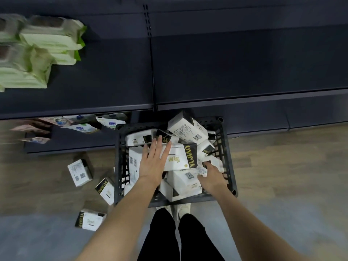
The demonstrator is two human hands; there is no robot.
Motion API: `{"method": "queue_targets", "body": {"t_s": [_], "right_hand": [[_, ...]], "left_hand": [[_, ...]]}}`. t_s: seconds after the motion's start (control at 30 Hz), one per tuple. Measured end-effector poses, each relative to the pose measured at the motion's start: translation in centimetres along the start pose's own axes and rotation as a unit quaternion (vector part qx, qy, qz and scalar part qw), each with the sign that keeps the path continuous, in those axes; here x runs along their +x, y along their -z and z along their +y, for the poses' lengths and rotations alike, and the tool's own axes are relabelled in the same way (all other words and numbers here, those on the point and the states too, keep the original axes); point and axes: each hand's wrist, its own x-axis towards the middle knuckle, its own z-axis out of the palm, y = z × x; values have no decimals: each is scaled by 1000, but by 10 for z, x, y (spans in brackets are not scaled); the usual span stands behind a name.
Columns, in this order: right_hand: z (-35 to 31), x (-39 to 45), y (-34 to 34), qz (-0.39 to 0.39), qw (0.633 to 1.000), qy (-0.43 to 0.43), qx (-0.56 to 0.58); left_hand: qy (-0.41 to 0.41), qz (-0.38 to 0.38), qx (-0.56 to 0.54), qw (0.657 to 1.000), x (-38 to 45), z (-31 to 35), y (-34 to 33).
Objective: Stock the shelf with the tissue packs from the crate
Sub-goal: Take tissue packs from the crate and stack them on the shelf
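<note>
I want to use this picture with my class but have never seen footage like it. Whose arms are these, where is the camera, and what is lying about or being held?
The one picture comes from a camera worn on a person's head, looking down. There is no machine. The left hand lies flat, fingers straight, on a white tissue pack marked YUJIAO. The right hand reaches beside another pack; its grip is unclear. Both are inside a dark crate on the floor. Three packs lie loose left of it. Above, a dark shelf holds green packs.

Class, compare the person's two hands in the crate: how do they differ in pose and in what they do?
The left hand lies flat, fingers straight, on the YUJIAO pack; the right hand curls its fingers round a lower pack. The left sits mid-crate, the right near the crate wall. Both are bare, reaching into the crate.
</note>
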Motion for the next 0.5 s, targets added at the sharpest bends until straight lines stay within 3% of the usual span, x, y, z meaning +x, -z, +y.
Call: {"method": "queue_targets", "body": {"t_s": [0.17, 0.5], "right_hand": [[12, 12, -3, -3, 1000, 8, -13], [39, 31, -5, -12, 999, 6, -38]], "left_hand": [[-37, -13, 64, 997, 19, 16, -3], [-74, 4, 88, 993, 42, 37, -10]]}}
